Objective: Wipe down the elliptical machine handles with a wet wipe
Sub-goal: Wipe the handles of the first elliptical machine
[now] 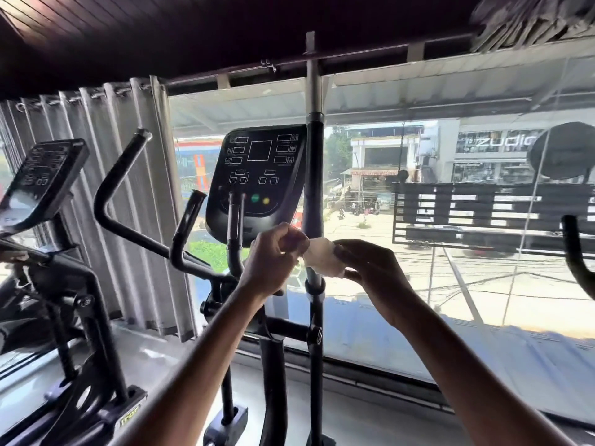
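So, biggest thing first: a big window [450,268] fills the right half of the frame, with the elliptical machine [272,365] parked in front of it at centre. Its console [257,175] sits mid-frame. The long curved left handle [121,165] sweeps up on the left, and the upright right handle [314,188] stands just right of the console. Two short inner grips [190,214] poke up below it.

Progress-wise, I'd say the actual wiping isn't happening here. Both hands are off the handles, busy with the wet wipe [322,257], which is bunched up at centre frame, just in front of the right handle. I can't tell if it touches the pole. The left hand [273,255] has its fingers curled, pinching one end. The right hand [370,268] pinches the other end.

It looks like the wipe is being opened or refolded. No handle shows a wet sheen, so I can't call any of them done. To my eye both long handles and the short grips are all left to do.
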A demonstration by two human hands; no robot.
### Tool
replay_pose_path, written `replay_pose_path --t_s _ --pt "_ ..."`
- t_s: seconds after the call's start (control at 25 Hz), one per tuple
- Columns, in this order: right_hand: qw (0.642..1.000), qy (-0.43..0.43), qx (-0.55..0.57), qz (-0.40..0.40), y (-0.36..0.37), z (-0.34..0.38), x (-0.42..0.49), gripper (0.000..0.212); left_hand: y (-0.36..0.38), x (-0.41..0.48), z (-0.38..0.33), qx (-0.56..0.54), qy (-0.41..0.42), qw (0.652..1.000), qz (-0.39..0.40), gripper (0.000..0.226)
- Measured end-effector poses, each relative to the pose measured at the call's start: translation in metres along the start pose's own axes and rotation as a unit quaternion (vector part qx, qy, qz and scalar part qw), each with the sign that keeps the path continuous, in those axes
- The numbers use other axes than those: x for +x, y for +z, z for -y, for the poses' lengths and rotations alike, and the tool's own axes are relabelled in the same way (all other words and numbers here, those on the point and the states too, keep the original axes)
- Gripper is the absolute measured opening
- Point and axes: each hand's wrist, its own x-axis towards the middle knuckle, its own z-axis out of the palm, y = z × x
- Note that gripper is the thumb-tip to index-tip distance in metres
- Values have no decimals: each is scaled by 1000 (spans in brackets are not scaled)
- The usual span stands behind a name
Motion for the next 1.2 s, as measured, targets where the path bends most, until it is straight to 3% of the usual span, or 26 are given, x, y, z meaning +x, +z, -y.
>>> replay_pose_path --t_s 0.16,0.32,0.6,0.68,0.8,0.92,1.0,1.12,1.2 --pt "999 -9 -11 51 1 15 -27 28 3 -16 -16 -56 -57 997 -22 8" --pt "1000 1 -10 -22 7 27 -39 13 0 -33 -32 -70 -79 994 -4 9" --pt "986 74 98 -117 24 37 -43 18 -8 -53 -48 -124 -87 988 0 20" --pt "982 16 -12 -189 27 31 -37 14 -7 -48 -47 -119 -88 989 -14 20" --pt "910 -130 -239 -313 37 25 -33 19 2 -31 -38 -81 -46 994 -63 18" --pt "887 -233 -293 -272 54 12 -22 22 8 -9 -30 -50 19 996 -73 24" --pt "884 -248 -323 -230 64 -1 -6 22 8 6 -18 -46 32 997 -58 22" --pt "874 -247 -337 -248 70 -17 19 20 4 26 7 -36 38 998 -31 20" --pt "843 -275 -375 -270 75 -27 29 15 -3 36 24 -33 53 997 -38 26"
